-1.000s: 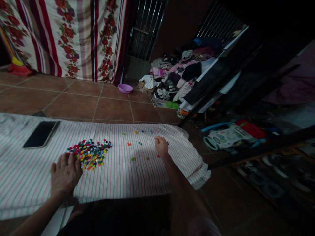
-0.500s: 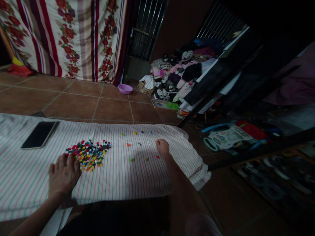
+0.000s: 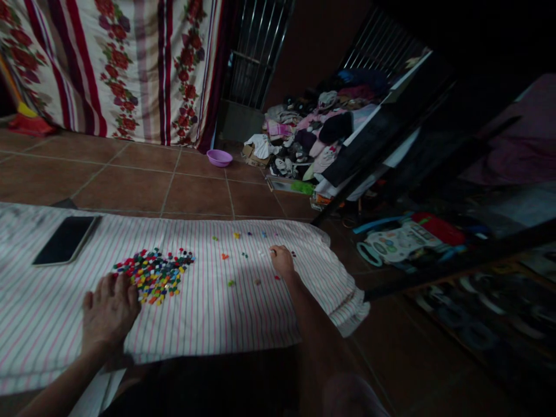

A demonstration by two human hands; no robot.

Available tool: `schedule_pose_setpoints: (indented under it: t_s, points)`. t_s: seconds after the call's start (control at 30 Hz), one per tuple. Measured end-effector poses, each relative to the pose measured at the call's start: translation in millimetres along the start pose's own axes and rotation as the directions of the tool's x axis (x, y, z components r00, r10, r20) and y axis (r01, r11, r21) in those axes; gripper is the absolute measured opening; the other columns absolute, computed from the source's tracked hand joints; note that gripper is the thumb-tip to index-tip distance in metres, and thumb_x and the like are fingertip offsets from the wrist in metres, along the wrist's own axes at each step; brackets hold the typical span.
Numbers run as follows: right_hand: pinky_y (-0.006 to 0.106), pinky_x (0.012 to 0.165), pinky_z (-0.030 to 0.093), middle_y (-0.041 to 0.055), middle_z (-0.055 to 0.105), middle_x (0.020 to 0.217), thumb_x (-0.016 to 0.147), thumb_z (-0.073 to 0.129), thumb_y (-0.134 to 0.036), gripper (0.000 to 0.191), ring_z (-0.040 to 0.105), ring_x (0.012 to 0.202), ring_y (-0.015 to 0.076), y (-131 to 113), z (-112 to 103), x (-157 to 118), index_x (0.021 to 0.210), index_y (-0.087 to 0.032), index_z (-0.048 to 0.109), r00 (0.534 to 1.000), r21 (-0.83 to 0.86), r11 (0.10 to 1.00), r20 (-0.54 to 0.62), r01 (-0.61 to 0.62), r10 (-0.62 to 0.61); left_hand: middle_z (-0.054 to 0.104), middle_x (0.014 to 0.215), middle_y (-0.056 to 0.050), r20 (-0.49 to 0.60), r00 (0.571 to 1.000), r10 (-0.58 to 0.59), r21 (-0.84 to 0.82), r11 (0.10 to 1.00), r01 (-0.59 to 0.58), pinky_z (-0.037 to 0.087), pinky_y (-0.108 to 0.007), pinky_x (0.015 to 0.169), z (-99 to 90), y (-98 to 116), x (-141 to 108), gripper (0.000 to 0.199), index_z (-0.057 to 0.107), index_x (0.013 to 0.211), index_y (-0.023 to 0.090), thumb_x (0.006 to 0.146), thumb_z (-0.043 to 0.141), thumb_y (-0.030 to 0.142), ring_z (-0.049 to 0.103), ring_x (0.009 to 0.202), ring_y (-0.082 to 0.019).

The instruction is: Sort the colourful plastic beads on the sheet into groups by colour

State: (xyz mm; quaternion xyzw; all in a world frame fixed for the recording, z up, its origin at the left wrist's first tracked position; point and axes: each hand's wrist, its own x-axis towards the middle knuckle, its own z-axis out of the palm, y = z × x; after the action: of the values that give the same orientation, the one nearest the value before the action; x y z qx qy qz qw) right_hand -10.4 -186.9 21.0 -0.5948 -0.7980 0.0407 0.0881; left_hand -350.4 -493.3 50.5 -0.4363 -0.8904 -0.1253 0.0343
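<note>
Black-screened smartphone (image 3: 65, 240) lies on the striped cloth (image 3: 195, 324), to the left of everything else there. The left hand (image 3: 110, 310) rests palm down, its fingers loosely spread rather than pinching; the fingertips reach the near left edge of the multicoloured pile of small pieces (image 3: 156, 275), and whether any piece is under them cannot be told.

To the right of the pile, little colour groups sit apart in loose rows: orange pieces (image 3: 225, 256), lime-green pieces (image 3: 230, 282), yellow pieces (image 3: 237, 235), dark green pieces (image 3: 245, 255), tan pieces (image 3: 257, 282), white pieces (image 3: 261, 253) and red pieces (image 3: 277, 277).

The right hand (image 3: 282, 260) is curled over the cloth, fingertips drawn narrowly together just beside the white pieces. A dark spot shows at the tips; it may be a piece or only shadow, so I cannot tell whether anything is held. Dark pieces (image 3: 294, 253) lie uncovered just right of this hand, clear of its fingers, which makes that group readable as separate from the white one.
</note>
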Motion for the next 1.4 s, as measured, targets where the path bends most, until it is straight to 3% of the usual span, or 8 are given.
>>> schedule_pose_setpoints:
  t_s: [0.2,0.43,0.67,1.17,1.27,1.4]
  points:
    - [0.02,0.089,0.041,0.0056,0.066,0.104,0.088,0.054,-0.019,0.027,0.06,0.097,0.0146,1.8,-5.1,1.1,0.109,-0.02,0.07,0.996,0.068,0.994,-0.027,-0.085,0.087,0.048,0.131,-0.027,-0.002,1.0,0.016,0.028,0.999,-0.015,0.036,-0.054,0.099,-1.4,0.4,0.4,0.054,0.048,0.125,0.004,0.092,0.017,0.034,0.047,0.122,-0.039]
    - [0.025,0.081,0.044,0.013,0.065,0.106,0.089,0.048,-0.016,0.033,0.063,0.091,0.0183,38.2,-16.7,2.8,0.113,-0.016,0.07,0.941,0.009,0.947,-0.11,-0.321,0.32,0.046,0.133,-0.029,-0.009,0.999,0.034,0.035,0.999,-0.034,0.037,-0.055,0.099,2.4,-3.9,0.0,0.054,0.046,0.126,0.004,0.092,0.018,0.034,0.046,0.125,-0.04]
    - [0.025,0.081,0.044,0.012,0.068,0.098,0.082,0.053,-0.009,0.03,0.065,0.089,0.0187,56.1,-14.5,8.2,0.103,-0.017,0.074,0.957,-0.037,0.96,-0.095,-0.278,0.273,0.045,0.134,-0.03,-0.003,1.0,0.029,0.038,0.999,-0.029,0.036,-0.054,0.099,4.4,-4.4,0.9,0.055,0.049,0.126,0.001,0.092,0.02,0.034,0.046,0.125,-0.04]
    - [0.02,0.081,0.043,0.0073,0.07,0.099,0.08,0.053,-0.007,0.031,0.064,0.091,0.0148,43.3,-5.0,8.7,0.096,-0.02,0.076,0.987,-0.034,0.987,-0.043,-0.154,0.152,0.053,0.124,-0.027,-0.029,0.999,0.037,0.054,0.998,-0.035,0.038,-0.052,0.095,4.6,-3.6,1.3,0.055,0.049,0.125,0.003,0.092,0.02,0.035,0.051,0.116,-0.038]
    - [0.019,0.081,0.043,0.0076,0.07,0.098,0.079,0.054,-0.006,0.031,0.064,0.091,0.015,43.9,-4.9,8.3,0.097,-0.019,0.076,0.988,-0.031,0.989,-0.04,-0.147,0.146,0.052,0.128,-0.025,-0.036,0.999,0.024,0.049,0.999,-0.023,0.037,-0.053,0.098,7.4,-5.5,0.9,0.053,0.049,0.127,0.007,0.092,0.021,0.035,0.05,0.119,-0.037]
    - [0.019,0.079,0.043,0.0079,0.07,0.098,0.079,0.054,-0.007,0.031,0.064,0.09,0.0148,45.4,-5.8,9.9,0.098,-0.02,0.076,0.988,-0.027,0.988,-0.035,-0.152,0.151,0.048,0.131,-0.03,-0.037,0.999,0.01,-0.018,1.0,-0.011,0.035,-0.055,0.101,7.4,-5.0,0.0,0.052,0.049,0.127,0.003,0.09,0.028,0.033,0.048,0.124,-0.039]
